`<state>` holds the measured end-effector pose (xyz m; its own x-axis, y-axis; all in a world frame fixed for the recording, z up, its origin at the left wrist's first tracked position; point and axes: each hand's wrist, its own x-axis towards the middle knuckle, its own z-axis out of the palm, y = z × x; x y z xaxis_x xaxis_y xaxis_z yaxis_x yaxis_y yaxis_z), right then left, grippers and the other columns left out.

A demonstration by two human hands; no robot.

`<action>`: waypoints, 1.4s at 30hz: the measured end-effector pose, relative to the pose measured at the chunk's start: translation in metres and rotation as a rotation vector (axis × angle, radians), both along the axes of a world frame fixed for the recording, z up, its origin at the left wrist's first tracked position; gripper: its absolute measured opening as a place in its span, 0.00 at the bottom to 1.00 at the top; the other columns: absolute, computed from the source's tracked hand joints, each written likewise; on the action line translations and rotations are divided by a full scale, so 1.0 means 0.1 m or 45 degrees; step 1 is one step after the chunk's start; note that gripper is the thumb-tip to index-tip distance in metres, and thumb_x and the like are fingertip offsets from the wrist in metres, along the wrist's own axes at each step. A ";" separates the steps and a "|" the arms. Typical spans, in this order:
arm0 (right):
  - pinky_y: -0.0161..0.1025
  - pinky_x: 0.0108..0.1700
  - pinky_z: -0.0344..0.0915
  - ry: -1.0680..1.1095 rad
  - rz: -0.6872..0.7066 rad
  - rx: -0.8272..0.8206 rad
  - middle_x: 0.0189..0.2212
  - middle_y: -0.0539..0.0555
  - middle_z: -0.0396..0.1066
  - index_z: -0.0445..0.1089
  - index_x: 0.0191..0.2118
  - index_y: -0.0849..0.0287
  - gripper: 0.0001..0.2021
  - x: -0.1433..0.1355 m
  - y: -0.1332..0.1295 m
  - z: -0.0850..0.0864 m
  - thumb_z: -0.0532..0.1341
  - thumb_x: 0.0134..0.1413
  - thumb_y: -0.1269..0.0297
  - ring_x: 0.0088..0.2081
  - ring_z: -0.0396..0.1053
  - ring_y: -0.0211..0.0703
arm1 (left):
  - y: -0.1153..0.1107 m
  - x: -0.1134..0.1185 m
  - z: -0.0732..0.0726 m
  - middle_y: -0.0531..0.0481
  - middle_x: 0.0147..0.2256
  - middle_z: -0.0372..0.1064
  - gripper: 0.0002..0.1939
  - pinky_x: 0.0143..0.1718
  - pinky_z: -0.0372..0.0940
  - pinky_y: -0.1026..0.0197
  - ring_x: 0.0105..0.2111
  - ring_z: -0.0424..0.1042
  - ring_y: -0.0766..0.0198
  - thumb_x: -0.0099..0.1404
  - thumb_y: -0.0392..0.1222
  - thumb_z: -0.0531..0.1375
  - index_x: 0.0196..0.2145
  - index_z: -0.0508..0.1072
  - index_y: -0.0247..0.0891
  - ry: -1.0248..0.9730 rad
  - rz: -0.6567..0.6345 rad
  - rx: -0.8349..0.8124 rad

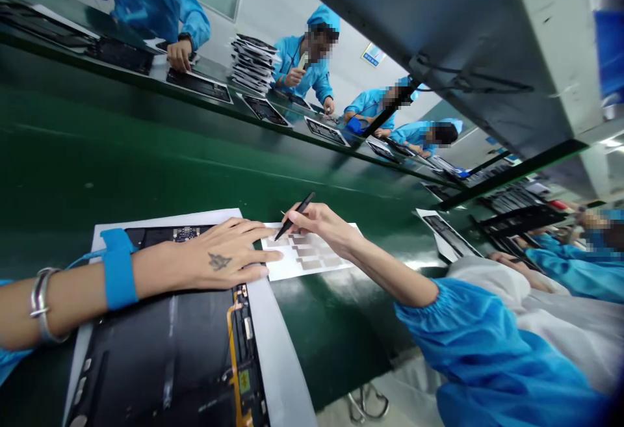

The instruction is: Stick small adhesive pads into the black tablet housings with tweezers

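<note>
My left hand (229,255) lies flat with its fingers stretched out, over the upper edge of a black device casing (195,342) and touching the left edge of a white sheet (285,268). Brownish rectangular stickers (316,251) sit in rows on that sheet. My right hand (316,222) is closed on a black pen-like tool (295,216), whose tip points down at the sheet's upper left part. The casing, with an orange flex cable (231,349) along its right side, rests on white paper (280,362). A blue strap (118,270) circles my left wrist.
Several people in blue work across the green table (146,154). Flat casings line its far side, beside a tall stack (253,63). Another casing (448,235) lies to the right, near a person in white (511,290). A metal shelf (439,43) hangs overhead.
</note>
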<state>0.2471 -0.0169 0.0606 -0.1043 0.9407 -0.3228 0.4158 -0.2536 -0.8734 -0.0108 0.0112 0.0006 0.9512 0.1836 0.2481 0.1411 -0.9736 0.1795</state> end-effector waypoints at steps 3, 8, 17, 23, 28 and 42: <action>0.33 0.34 0.56 0.013 -0.079 0.036 0.31 0.59 0.72 0.74 0.25 0.69 0.36 0.01 -0.03 -0.05 0.69 0.33 0.31 0.29 0.61 0.31 | 0.00 0.00 0.02 0.47 0.69 0.46 0.25 0.66 0.38 0.51 0.70 0.43 0.56 0.79 0.51 0.45 0.70 0.56 0.52 -0.007 0.007 -0.005; 0.32 0.36 0.61 0.330 -0.379 0.173 0.26 0.55 0.69 0.75 0.30 0.65 0.31 -0.05 -0.11 -0.03 0.74 0.32 0.38 0.30 0.63 0.33 | -0.06 0.01 0.17 0.43 0.68 0.47 0.25 0.67 0.39 0.46 0.69 0.44 0.53 0.80 0.48 0.41 0.69 0.57 0.49 0.132 0.014 -0.109; 0.31 0.41 0.66 0.472 -0.513 0.466 0.31 0.53 0.67 0.76 0.29 0.61 0.27 -0.21 -0.21 0.35 0.76 0.32 0.41 0.33 0.63 0.32 | -0.01 -0.38 0.69 0.42 0.47 0.67 0.16 0.42 0.59 0.52 0.44 0.65 0.54 0.77 0.42 0.47 0.46 0.73 0.33 0.188 0.658 -0.004; 0.34 0.40 0.65 0.418 -0.380 0.341 0.29 0.55 0.68 0.75 0.31 0.63 0.32 -0.56 -0.17 0.21 0.74 0.30 0.36 0.32 0.64 0.35 | 0.00 -0.84 0.62 0.47 0.32 0.59 0.12 0.27 0.46 0.58 0.28 0.53 0.63 0.75 0.38 0.49 0.33 0.63 0.34 0.368 0.744 -0.104; 0.36 0.43 0.66 0.404 -0.160 0.224 0.29 0.55 0.68 0.71 0.29 0.66 0.34 -0.98 0.01 0.03 0.71 0.35 0.33 0.34 0.66 0.36 | -0.16 -0.91 0.38 0.46 0.33 0.60 0.12 0.30 0.49 0.58 0.30 0.57 0.62 0.77 0.41 0.46 0.37 0.64 0.34 0.224 0.734 -0.042; 0.36 0.41 0.70 0.397 -0.023 -0.010 0.31 0.57 0.68 0.63 0.23 0.67 0.34 -1.19 0.19 -0.15 0.70 0.38 0.35 0.31 0.68 0.35 | -0.20 -0.94 0.27 0.48 0.38 0.69 0.13 0.37 0.59 0.60 0.38 0.65 0.64 0.73 0.31 0.49 0.39 0.73 0.33 -0.264 0.519 -0.254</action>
<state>0.1284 0.0025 0.0459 -0.1826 0.9409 -0.2852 0.1235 -0.2658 -0.9561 -0.1048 -0.0091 0.0277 0.7262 0.5937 0.3466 0.4449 -0.7902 0.4214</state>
